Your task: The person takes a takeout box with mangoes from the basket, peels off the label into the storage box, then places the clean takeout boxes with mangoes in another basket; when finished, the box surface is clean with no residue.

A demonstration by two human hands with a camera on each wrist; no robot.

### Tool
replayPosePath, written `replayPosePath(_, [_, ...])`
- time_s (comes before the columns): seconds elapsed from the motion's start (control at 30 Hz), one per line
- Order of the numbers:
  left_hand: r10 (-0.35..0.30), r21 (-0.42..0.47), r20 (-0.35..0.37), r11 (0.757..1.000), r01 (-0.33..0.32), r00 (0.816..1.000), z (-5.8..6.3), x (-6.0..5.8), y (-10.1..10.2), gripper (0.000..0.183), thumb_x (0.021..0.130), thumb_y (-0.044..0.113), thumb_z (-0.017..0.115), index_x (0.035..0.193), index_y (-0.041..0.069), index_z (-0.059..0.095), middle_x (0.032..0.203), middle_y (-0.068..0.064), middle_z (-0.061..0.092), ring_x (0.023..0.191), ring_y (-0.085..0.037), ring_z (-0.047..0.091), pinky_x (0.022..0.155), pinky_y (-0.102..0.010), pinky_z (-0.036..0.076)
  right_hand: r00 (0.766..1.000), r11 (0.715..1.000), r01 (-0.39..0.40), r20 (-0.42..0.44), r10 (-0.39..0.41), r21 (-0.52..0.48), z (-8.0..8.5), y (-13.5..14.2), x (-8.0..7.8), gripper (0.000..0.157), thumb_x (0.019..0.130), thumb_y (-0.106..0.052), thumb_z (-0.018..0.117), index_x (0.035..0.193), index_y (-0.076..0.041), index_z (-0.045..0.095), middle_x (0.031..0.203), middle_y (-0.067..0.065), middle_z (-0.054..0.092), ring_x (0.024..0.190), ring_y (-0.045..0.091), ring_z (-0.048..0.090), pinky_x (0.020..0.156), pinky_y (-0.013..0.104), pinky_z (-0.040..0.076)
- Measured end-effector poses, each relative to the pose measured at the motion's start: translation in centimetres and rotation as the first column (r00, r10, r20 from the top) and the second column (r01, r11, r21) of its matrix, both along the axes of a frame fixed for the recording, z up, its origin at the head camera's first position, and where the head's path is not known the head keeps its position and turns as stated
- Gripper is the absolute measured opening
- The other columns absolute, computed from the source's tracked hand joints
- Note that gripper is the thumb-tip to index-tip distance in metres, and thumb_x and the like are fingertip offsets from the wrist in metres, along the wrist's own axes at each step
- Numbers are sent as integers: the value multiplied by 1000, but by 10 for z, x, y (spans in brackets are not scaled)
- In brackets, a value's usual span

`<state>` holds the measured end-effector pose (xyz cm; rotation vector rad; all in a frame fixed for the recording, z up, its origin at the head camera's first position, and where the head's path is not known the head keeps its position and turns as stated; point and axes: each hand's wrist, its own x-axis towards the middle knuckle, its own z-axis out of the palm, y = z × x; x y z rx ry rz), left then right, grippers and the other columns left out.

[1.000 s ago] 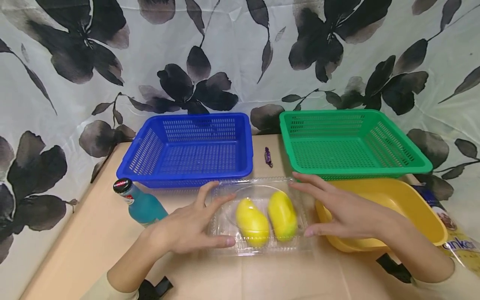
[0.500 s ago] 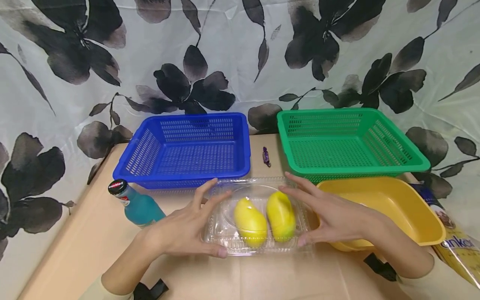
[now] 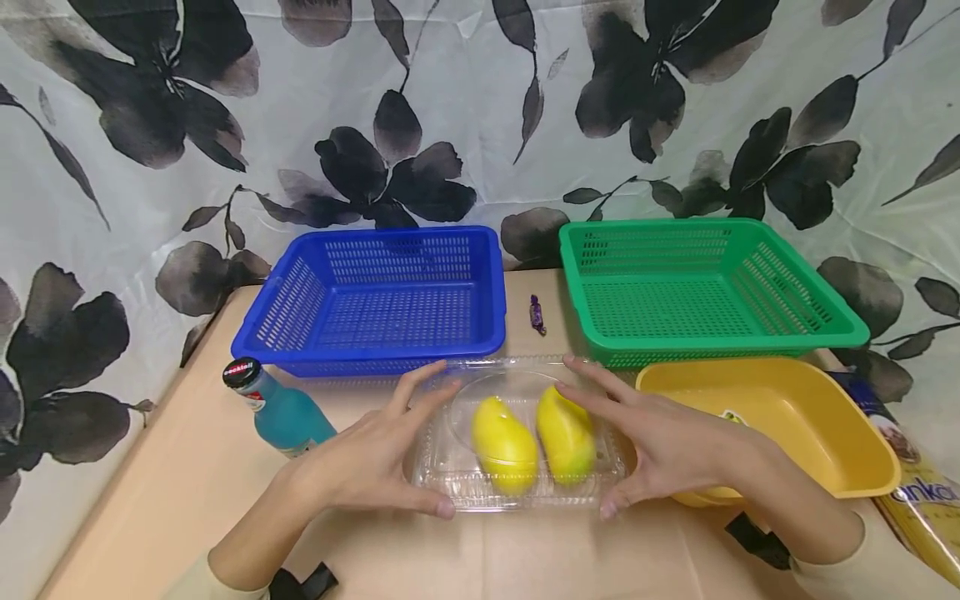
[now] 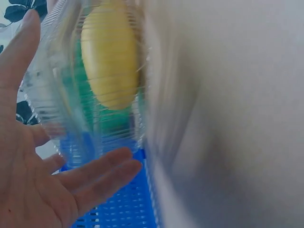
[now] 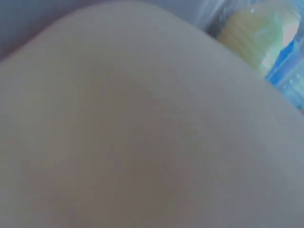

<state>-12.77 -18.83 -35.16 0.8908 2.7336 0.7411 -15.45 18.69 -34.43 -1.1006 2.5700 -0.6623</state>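
Note:
A clear plastic clamshell box (image 3: pixel 465 485) lies on the table in front of me, its lid down. Inside, seen through the plastic, are two yellow mangoes, the left mango (image 3: pixel 504 450) and the right mango (image 3: pixel 566 437). My left hand (image 3: pixel 363 462) is at the box's left side, thumb and fingers spread apart. In the left wrist view its fingers (image 4: pixel 102 183) extend beside the ribbed wall. On the other side, my right hand (image 3: pixel 667 442) has its fingertips over the lid's right edge and its thumb near the front corner. The right wrist view is mostly blocked by skin.
Behind the box stand a blue basket (image 3: pixel 375 360) and a green basket (image 3: pixel 720 342), with a purple-wrapped candy (image 3: pixel 537 315) between them. A teal bottle (image 3: pixel 291 421) is at left. A yellow tray (image 3: pixel 825 433) and a printed yellow bag (image 3: pixel 918 492) lie at right.
My right hand has come inward and its thumb has moved toward the box's front corner. The left thumb has shifted slightly left and toward me. The box has barely moved.

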Motion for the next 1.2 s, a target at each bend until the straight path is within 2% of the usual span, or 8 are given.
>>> replayPosePath(0.1, [-4, 25, 12, 1000, 3, 1000, -2, 0, 3, 121, 69, 73, 82, 165, 31, 20, 171, 9, -5, 124, -27, 60, 102, -48, 53, 1000, 1000, 23, -15, -23, 11, -1, -1, 2, 118, 70, -71, 82, 164, -26, 27, 173, 2, -8, 149, 47, 33, 104, 62, 48])
replayPosePath(0.3, [-12, 57, 14, 998, 11, 1000, -1, 2, 5, 117, 72, 74, 80, 163, 23, 27, 171, 7, -7, 148, -33, 38, 109, -50, 48, 995, 995, 94, -27, -93, 39, -1, -1, 6, 111, 75, -80, 71, 164, -30, 27, 173, 2, -14, 141, 49, 45, 98, 59, 53])
replayPosePath(0.43, [16, 46, 28, 999, -17, 999, 1, 7, 6, 114, 73, 76, 77, 162, 25, 28, 171, 9, -15, 146, -34, 42, 104, -50, 52, 993, 993, 119, -26, -119, 19, -1, 2, 9, 109, 77, -78, 70, 165, -33, 24, 173, 3, -14, 147, 49, 36, 102, 66, 47])
replayPosePath(0.6, [65, 100, 33, 993, -68, 997, 4, 16, 7, 111, 71, 70, 82, 160, 28, 31, 171, 6, -18, 139, -37, 49, 97, -51, 56, 986, 985, 166, 4, -166, -39, 4, 6, 16, 106, 77, -73, 75, 163, -40, 23, 173, 2, -11, 150, 50, 28, 103, 73, 42])
replayPosePath(0.77, [104, 162, 53, 980, -112, 993, 9, 22, 7, 112, 70, 65, 87, 160, 38, 27, 172, 3, -10, 146, -42, 39, 97, -59, 53, 986, 983, 163, -19, -165, -82, 11, 11, 20, 104, 77, -70, 77, 163, -40, 25, 174, -1, -8, 150, 49, 28, 101, 72, 44])
replayPosePath(0.9, [106, 220, 81, 968, -122, 991, 11, 23, 7, 110, 68, 57, 92, 159, 41, 31, 172, 2, 0, 140, -36, 49, 101, -55, 53, 988, 982, 151, -16, -154, -118, 14, 14, 22, 102, 78, -63, 81, 162, -38, 28, 174, -2, -5, 151, 49, 26, 100, 70, 46])
replayPosePath(1.03, [116, 234, 104, 962, -137, 988, 15, 25, 7, 110, 66, 54, 94, 157, 45, 33, 171, 3, 4, 127, -28, 59, 96, -49, 56, 987, 979, 159, 2, -160, -131, 18, 17, 28, 100, 79, -58, 83, 162, -38, 30, 174, -4, -2, 150, 49, 28, 96, 65, 52])
replayPosePath(1.2, [124, 209, 56, 969, -133, 991, 21, 26, 10, 111, 64, 62, 92, 156, 48, 31, 170, 6, 2, 119, -24, 60, 86, -46, 56, 987, 980, 152, -34, -158, -131, 27, 21, 33, 100, 80, -59, 82, 162, -39, 29, 174, -4, -4, 148, 53, 29, 94, 70, 50])
